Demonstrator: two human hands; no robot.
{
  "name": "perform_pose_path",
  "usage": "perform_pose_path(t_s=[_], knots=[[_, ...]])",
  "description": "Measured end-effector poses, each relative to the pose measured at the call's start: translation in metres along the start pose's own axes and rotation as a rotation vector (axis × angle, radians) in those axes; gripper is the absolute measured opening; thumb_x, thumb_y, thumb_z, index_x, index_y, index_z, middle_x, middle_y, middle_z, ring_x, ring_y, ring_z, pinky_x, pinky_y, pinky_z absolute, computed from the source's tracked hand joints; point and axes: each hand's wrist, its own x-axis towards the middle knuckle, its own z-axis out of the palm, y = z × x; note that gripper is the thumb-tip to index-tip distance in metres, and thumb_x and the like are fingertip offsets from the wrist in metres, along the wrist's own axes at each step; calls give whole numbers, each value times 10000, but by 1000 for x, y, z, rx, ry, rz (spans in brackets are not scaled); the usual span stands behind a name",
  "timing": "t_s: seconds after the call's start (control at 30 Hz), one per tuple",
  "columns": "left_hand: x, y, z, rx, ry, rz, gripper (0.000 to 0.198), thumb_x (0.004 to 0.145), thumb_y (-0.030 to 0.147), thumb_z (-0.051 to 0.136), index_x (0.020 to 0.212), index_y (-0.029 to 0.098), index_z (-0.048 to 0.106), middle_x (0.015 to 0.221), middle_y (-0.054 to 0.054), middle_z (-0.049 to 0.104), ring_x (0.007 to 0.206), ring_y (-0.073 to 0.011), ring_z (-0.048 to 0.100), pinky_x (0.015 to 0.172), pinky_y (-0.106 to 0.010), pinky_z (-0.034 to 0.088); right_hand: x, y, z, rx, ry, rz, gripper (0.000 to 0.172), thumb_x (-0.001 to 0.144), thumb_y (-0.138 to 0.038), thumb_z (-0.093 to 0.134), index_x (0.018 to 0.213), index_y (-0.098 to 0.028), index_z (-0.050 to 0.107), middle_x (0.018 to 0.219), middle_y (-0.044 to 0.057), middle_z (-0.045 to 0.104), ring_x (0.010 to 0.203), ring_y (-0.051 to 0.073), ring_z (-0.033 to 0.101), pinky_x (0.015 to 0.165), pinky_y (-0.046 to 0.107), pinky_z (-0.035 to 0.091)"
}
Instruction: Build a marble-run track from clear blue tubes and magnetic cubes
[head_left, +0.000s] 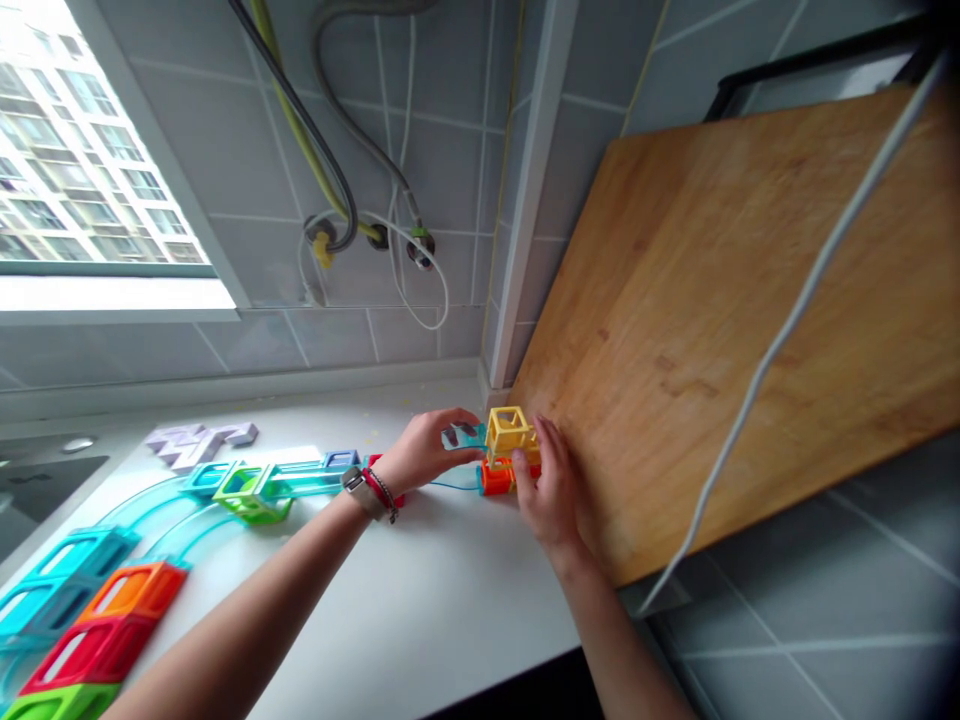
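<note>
My left hand (424,447), with a watch and bracelets at the wrist, is closed on a see-through teal track piece (472,437). That piece reaches the left side of a yellow open-frame block (508,428). On the block's right, my right hand (551,485) is closed, thumb in front and fingers behind it. Beneath the yellow block sits an orange block (495,478) on the counter, partly covered by my right hand. A red block behind my left wrist is mostly hidden.
A large wooden board (720,340) leans beside my right hand, a white cable (795,330) crossing it. To the left, teal track (307,478) joins a green block (251,495). More coloured blocks (97,640) stand front left. Lilac pieces (196,442) lie near the sink (45,500).
</note>
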Motion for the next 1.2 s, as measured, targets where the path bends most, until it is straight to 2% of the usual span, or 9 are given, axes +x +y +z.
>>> perform_pose_path(t_s=[0.27, 0.53, 0.83, 0.9, 1.03, 1.2], knots=[[0, -9, 8, 16, 20, 31, 392, 797, 449, 791, 1115, 238, 704, 1025, -26, 764, 837, -175, 700, 774, -297, 569, -2, 4, 6, 44, -64, 18, 371, 1026, -346, 476, 1326, -180, 616, 1444, 168, 544, 1384, 297, 485, 1172, 539, 396], [0, -6, 5, -35, 23, 61, 401, 839, 407, 750, 1188, 229, 664, 1086, -55, 743, 880, -179, 693, 790, -311, 577, -1, 1, 9, 74, -66, 24, 347, 1021, -363, 498, 1285, -192, 646, 1437, 160, 543, 1388, 296, 478, 1171, 531, 400], [-1, -6, 3, -55, 40, 80, 406, 848, 431, 748, 1184, 217, 670, 1079, -71, 744, 931, -195, 700, 845, -335, 581, -2, 4, 6, 71, -64, 37, 354, 1018, -384, 510, 1268, -178, 654, 1424, 168, 549, 1367, 292, 493, 1170, 523, 397], [-1, -7, 2, -55, 38, 79, 413, 846, 428, 751, 1194, 220, 669, 1101, -71, 744, 961, -200, 701, 879, -345, 577, -2, 5, 5, 76, -56, 38, 390, 1005, -406, 535, 1321, -195, 625, 1453, 161, 531, 1377, 293, 484, 1166, 528, 398], [-3, -7, -3, -51, 11, 61, 442, 840, 416, 757, 1226, 225, 658, 1131, -72, 745, 1000, -206, 701, 902, -351, 576, -6, 11, 5, 138, 0, 77, 575, 963, -441, 606, 1477, -218, 478, 1521, 153, 480, 1421, 292, 440, 1174, 532, 385], [-7, -5, -8, -66, -19, 48, 420, 856, 386, 733, 1237, 227, 653, 1144, -73, 743, 966, -195, 707, 882, -342, 586, -15, 24, 8, 328, -18, 224, 638, 992, -460, 549, 1550, -201, 380, 1555, 170, 462, 1427, 284, 459, 1153, 493, 416]])
